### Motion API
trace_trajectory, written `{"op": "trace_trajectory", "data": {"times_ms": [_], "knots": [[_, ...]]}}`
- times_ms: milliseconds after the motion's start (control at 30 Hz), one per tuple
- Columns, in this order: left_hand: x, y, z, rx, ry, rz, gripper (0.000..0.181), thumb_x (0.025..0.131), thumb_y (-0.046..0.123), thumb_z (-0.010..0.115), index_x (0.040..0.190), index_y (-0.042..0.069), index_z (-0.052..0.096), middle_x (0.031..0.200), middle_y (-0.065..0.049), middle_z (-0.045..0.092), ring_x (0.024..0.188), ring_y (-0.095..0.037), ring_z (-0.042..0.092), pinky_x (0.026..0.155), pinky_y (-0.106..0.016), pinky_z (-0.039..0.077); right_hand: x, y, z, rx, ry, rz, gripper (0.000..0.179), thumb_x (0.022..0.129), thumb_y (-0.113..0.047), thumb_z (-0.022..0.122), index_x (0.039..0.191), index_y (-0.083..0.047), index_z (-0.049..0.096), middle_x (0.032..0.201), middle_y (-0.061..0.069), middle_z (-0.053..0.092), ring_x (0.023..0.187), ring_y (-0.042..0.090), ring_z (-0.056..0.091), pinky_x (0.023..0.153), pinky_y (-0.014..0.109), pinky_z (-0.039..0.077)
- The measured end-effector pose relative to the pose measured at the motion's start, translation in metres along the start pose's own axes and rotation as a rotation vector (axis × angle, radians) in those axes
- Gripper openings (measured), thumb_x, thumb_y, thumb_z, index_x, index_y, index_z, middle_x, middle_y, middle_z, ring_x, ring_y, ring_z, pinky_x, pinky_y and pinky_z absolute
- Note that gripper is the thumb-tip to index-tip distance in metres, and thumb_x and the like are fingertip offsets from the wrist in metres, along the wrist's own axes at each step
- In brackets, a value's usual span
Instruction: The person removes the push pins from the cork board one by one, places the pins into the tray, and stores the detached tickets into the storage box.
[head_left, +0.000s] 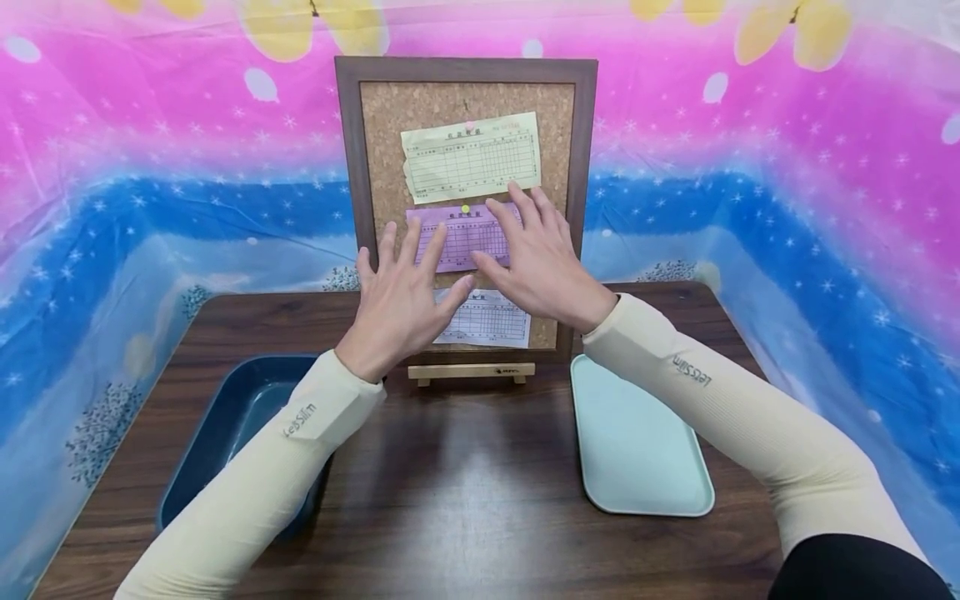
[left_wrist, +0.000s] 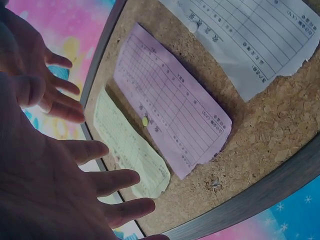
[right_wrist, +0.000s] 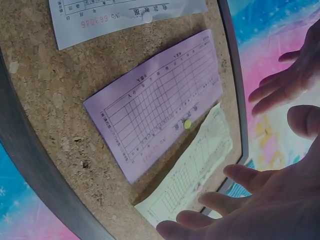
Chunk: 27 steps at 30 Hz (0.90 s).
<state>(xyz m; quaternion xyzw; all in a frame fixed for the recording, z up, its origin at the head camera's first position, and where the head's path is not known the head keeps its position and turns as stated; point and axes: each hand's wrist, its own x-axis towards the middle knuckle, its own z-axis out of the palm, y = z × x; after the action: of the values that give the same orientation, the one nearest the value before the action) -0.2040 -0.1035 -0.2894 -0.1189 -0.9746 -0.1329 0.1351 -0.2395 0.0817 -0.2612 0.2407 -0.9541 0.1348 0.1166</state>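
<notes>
A dark-framed corkboard (head_left: 381, 108) leans upright on a small wooden easel (head_left: 471, 372). Three printed receipt slips are pinned down its middle: a pale yellow slip (head_left: 472, 162) on top, a purple slip (head_left: 461, 246) below it and a white slip (head_left: 495, 321) at the bottom. Pushpins show as a pink pin (head_left: 470, 126), a yellow-green pin (head_left: 465, 209) and a white pin (left_wrist: 194, 26). My left hand (head_left: 401, 304) is spread in front of the board's lower left, holding nothing. Fingers apart, my right hand (head_left: 542, 260) hovers before the purple slip's right end, also without anything in it.
On the dark wooden table (head_left: 465, 492), a deep blue tray (head_left: 225, 400) stands at the left, partly behind my left sleeve. A flat mint-green tray (head_left: 641, 450) lies at the right, partly under my right forearm. Patterned pink and blue cloth (head_left: 750, 167) hangs behind.
</notes>
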Motion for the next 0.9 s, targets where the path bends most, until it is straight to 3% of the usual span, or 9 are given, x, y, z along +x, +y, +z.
{"op": "trace_trajectory", "data": {"times_ms": [233,500,733,900], "knots": [[0.012,-0.002,-0.001,-0.004,0.003,-0.015,0.076,0.093,0.061,0.035,0.152,0.017,0.017,0.155,-0.016,0.013,0.14,-0.039,0.002,0.103,-0.064,0.005,0.008,-0.004,-0.003,0.021,0.01,0.019,0.066,0.095,-0.049,0.043,0.149,-0.016,0.024,0.156,0.012,0.006,0.141,0.031,-0.002,0.108,0.056,0.006],[0.028,-0.006,-0.003,-0.051,0.142,-0.002,0.068,0.093,0.045,0.051,0.146,0.009,0.029,0.14,-0.018,0.034,0.126,-0.036,0.026,0.091,-0.052,0.025,0.027,-0.005,-0.008,0.106,0.137,-0.003,0.058,0.095,-0.041,0.049,0.143,-0.011,0.036,0.151,0.012,0.022,0.137,0.026,0.014,0.11,0.041,0.012],[0.039,-0.009,-0.005,-0.079,0.18,-0.006,0.066,0.093,0.039,0.053,0.144,0.005,0.029,0.135,-0.019,0.037,0.122,-0.037,0.03,0.089,-0.052,0.027,0.039,-0.002,-0.01,0.14,0.182,-0.016,0.052,0.096,-0.038,0.049,0.138,-0.009,0.043,0.148,0.011,0.031,0.134,0.022,0.022,0.108,0.034,0.017],[0.046,-0.015,-0.009,-0.106,0.258,-0.022,0.058,0.093,0.033,0.054,0.139,0.002,0.037,0.129,-0.018,0.042,0.117,-0.034,0.032,0.089,-0.052,0.022,0.045,-0.002,-0.009,0.186,0.248,-0.08,0.043,0.095,-0.03,0.053,0.131,-0.007,0.051,0.138,0.008,0.045,0.128,0.018,0.035,0.105,0.026,0.024]]}}
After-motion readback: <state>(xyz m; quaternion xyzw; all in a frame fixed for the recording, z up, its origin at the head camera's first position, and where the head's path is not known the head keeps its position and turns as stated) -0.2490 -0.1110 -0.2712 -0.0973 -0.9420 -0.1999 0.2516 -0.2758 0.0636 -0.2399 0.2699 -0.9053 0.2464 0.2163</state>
